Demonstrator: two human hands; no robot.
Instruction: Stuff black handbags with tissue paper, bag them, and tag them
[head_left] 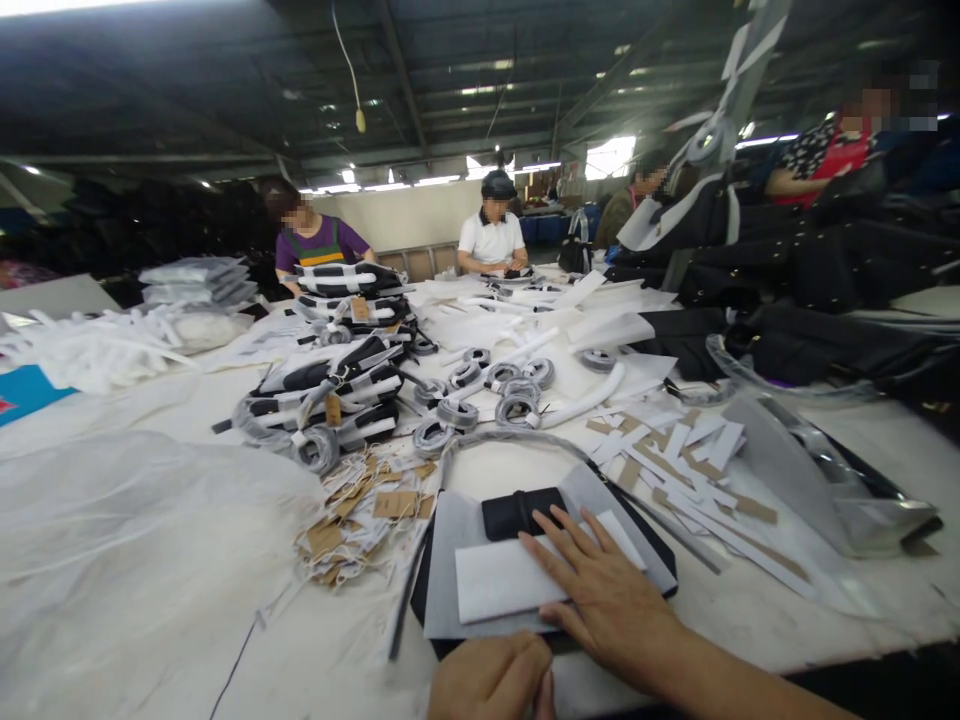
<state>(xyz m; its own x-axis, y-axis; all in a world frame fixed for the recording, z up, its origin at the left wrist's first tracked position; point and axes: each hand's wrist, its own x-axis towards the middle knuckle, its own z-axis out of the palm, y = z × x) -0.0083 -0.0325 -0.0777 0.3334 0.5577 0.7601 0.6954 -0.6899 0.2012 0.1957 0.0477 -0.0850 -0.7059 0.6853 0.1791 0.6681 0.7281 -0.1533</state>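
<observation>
Bag [655,545], black, lies flat on the pale surface [341,640] directly in front of the person, with a thin grey-white sheet [454,520] spread over its front. A folded white strip [491,585] rests on that sheet, just nearer than the bag's dark tab [523,512]. The right hand [607,600] is spread palm down across the strip's right part, pressing and grasping nothing. The left hand [491,675] is curled like a fist at the bag's near edge; whether its grip pinches anything, I cannot tell.

The strip seems the likeliest thing to slip: its left end has no hand on it, so a sideways push or an early lift of the palm could skew it. Pressing unevenly might crease the thin sheet, and a tug at the near edge could drag it off the bag's corners. The wrapped handle [517,437] arches behind the bag, where it could catch if the bag were turned.

Left of the bag, a heap of corded brown tags [367,515] sits close enough for a string to snag. Right of it, loose card strips [690,480] could get swept underneath. Beyond it, coiled straps [517,395] leave little room for sliding it away.
</observation>
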